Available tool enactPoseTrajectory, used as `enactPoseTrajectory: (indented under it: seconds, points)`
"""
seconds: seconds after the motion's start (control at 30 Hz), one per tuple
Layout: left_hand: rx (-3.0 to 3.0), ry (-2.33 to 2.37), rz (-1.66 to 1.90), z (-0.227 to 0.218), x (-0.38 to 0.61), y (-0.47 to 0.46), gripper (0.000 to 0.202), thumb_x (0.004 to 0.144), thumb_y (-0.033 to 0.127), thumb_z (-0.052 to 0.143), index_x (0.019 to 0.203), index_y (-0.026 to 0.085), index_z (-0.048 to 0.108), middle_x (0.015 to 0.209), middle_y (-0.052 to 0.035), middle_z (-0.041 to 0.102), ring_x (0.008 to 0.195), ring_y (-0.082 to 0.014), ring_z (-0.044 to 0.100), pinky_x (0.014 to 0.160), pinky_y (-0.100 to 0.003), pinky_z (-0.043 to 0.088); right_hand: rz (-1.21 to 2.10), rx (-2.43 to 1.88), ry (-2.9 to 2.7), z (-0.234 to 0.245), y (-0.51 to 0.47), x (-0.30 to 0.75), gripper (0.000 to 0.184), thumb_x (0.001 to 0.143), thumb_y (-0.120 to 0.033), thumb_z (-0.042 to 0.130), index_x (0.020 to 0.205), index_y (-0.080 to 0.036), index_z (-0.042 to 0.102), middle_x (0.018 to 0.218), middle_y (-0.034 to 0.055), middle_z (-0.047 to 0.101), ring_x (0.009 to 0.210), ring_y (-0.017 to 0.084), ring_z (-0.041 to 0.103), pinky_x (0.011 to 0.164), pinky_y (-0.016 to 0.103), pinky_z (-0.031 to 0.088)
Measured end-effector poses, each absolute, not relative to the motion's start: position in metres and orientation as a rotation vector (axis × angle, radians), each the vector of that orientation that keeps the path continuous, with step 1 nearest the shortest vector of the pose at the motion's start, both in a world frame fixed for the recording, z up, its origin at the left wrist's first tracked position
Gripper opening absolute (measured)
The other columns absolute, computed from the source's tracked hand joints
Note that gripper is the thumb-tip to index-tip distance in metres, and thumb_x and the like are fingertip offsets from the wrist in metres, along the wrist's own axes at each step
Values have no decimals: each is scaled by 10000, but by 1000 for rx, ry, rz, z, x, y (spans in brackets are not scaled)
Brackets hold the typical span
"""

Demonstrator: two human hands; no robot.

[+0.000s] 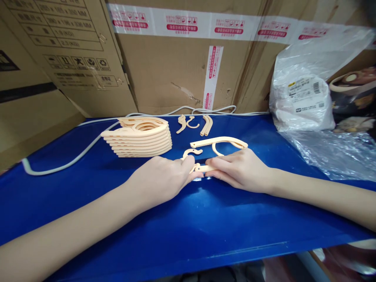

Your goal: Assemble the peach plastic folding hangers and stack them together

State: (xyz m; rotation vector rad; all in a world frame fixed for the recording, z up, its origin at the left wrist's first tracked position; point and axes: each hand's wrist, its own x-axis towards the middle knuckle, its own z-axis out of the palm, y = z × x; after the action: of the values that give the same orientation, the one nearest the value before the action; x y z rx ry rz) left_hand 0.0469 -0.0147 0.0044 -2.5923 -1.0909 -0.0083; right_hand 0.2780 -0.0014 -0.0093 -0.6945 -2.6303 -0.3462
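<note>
My left hand [164, 176] is closed around a cream plastic hanger hook piece [192, 151], whose curved end rises above the thumb. My right hand [242, 168] pinches a cream hanger arm [202, 168], and its holed end meets the piece in the left fingers. Whether the two are joined I cannot tell, as the fingers cover much of the contact. Just beyond the right hand, a longer curved hanger arm [216, 141] extends to the left, with its right end beside the knuckles. A neat stack of folded cream hangers [138, 139] lies to the left.
Loose hook pieces [182, 123] and short curved arms [207, 125] lie at the back of the blue table [176, 235]. A white cable [73, 156] runs along the left and rear. Cardboard boxes [176, 62] wall the back; a clear plastic bag [305, 102] sits right.
</note>
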Motion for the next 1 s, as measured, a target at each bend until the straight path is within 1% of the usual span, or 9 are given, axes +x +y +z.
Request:
enactPoseTrajectory:
  seconds: [0.17,0.27,0.37,0.5,0.6,0.7,0.8,0.93,1.0]
  points:
    - [-2551,-922,-148,2,44,-14,465,1047,410,207,871,157,555,567,-32,616,480,-185,611,407,-268,164,-288,-735,-2647,-10,0,278,401,1037,-389,330,912,-160,635,683,-3,691,523,86,596,476,244,261]
    - [-2610,-1053,-85,4,45,-15,425,1030,456,286,892,162,560,615,-35,645,501,-203,619,416,-275,178,-305,-719,-2634,-10,1,278,394,1037,-387,333,919,-163,635,672,-11,687,524,82,597,474,241,261]
    - [-2781,-1265,-49,9,45,-15,389,1020,450,329,873,174,560,665,-19,655,549,-200,627,454,-272,255,-356,-681,-2637,-10,0,278,393,1040,-376,328,902,-170,633,677,-16,684,526,77,594,477,239,270]
    - [-3142,-1413,-316,14,43,-15,457,1039,409,243,781,195,553,710,23,631,658,-147,607,571,-250,364,-538,-625,-2600,-10,-2,275,380,1039,-358,338,877,-175,629,661,-22,672,510,76,572,483,247,275]
    - [-3139,-1459,-343,14,41,-16,432,1031,387,253,775,198,546,697,29,606,649,-145,578,585,-255,354,-595,-613,-2589,-11,-3,274,369,1034,-365,356,866,-180,627,661,-25,674,503,75,561,480,253,271]
    - [-3096,-1418,-323,13,41,-16,379,1027,347,249,858,208,559,755,20,628,679,-159,594,609,-267,362,-578,-642,-2596,-11,-3,274,346,1027,-361,381,865,-181,628,664,-25,674,507,76,565,480,251,270]
    - [-3125,-1381,-299,13,40,-16,361,1037,362,233,923,217,544,802,19,642,706,-163,609,614,-268,366,-546,-658,-2604,-11,-2,274,336,1023,-351,394,861,-171,628,644,-26,655,507,79,569,484,248,273]
    - [-3117,-1345,-205,13,41,-15,360,1018,466,315,840,207,490,734,21,609,604,-158,570,532,-261,321,-553,-630,-2588,-11,-2,275,345,1024,-344,389,859,-166,633,622,-22,637,507,89,570,488,252,277]
    - [-3087,-1307,-190,12,42,-15,359,1013,475,334,829,204,482,718,15,604,575,-158,563,513,-260,311,-566,-626,-2582,-12,-2,276,347,1025,-346,385,860,-169,634,617,-22,635,503,87,564,491,251,275]
